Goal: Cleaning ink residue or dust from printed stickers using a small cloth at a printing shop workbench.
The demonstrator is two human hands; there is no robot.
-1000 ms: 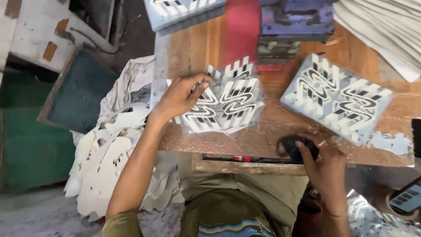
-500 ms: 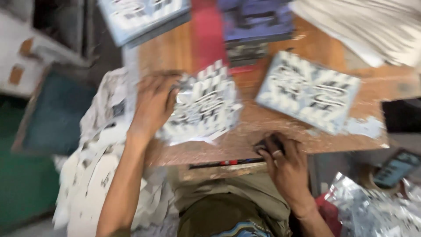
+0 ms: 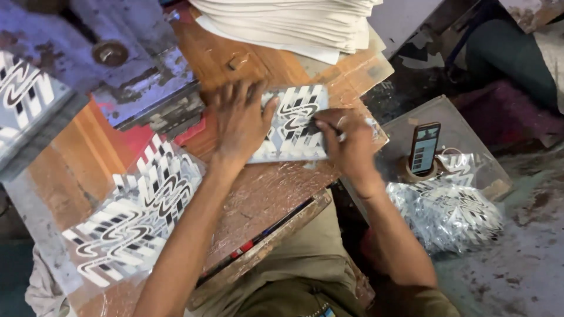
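Observation:
A flat block of black-and-white patterned sheets (image 3: pixel 294 126) lies on the wooden workbench (image 3: pixel 264 188). My left hand (image 3: pixel 239 117) rests flat on the block's left part with its fingers spread. My right hand (image 3: pixel 348 145) is at the block's right edge, its fingers closed round a small dark tool (image 3: pixel 318 124) whose tip touches the pattern. Most of the tool is hidden in the hand.
A second patterned stack (image 3: pixel 132 220) lies at the bench's near left, and a third (image 3: pixel 23 97) at the far left. A grey metal press (image 3: pixel 126 64) stands behind, with white sheets (image 3: pixel 294 23) stacked at the back. To the right, a phone (image 3: pixel 424 148) stands above a heap of shiny cut pieces (image 3: pixel 449 214).
The view has swung to the right. My left hand has left the left stack and now lies on the right block. My right hand came up from the bench's front edge to that block.

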